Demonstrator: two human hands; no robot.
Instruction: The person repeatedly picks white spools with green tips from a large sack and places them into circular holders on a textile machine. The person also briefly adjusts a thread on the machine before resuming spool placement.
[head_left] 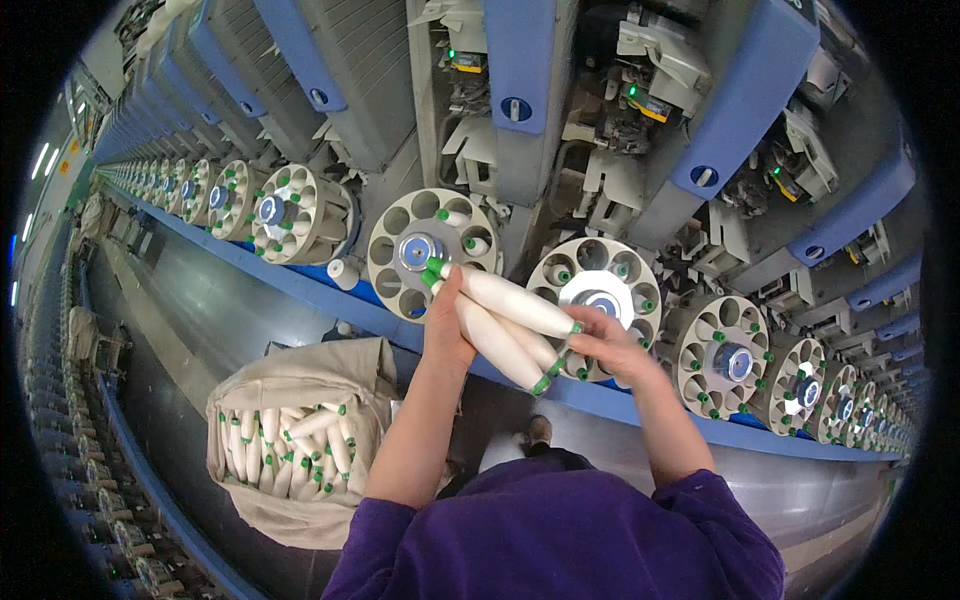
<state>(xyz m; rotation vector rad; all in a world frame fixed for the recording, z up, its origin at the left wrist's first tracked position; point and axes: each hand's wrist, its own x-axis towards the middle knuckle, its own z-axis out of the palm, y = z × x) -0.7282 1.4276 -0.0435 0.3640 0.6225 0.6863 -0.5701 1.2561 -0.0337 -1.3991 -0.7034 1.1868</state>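
My left hand (pixel 447 330) is wrapped round the green-tipped narrow ends of several white yarn bobbins (pixel 515 302), which fan out to the right. The fingers of my right hand (pixel 607 345) close on the green base of the uppermost bobbin. Just behind the bunch stands a round cream magazine (pixel 445 235) with a ring of pockets, a few with bobbins in them. Beyond my right hand, a second round magazine (pixel 575 290) has bobbins in several pockets. The bunch partly covers the fronts of both.
An open beige cloth sack (pixel 300 375) full of white bobbins (pixel 285 440) stands low on the left. A blue rail (pixel 560 400) runs below the row of magazines. Grey-blue winding units (pixel 515 60) rise behind. A small white spool (pixel 343 273) sits on the rail.
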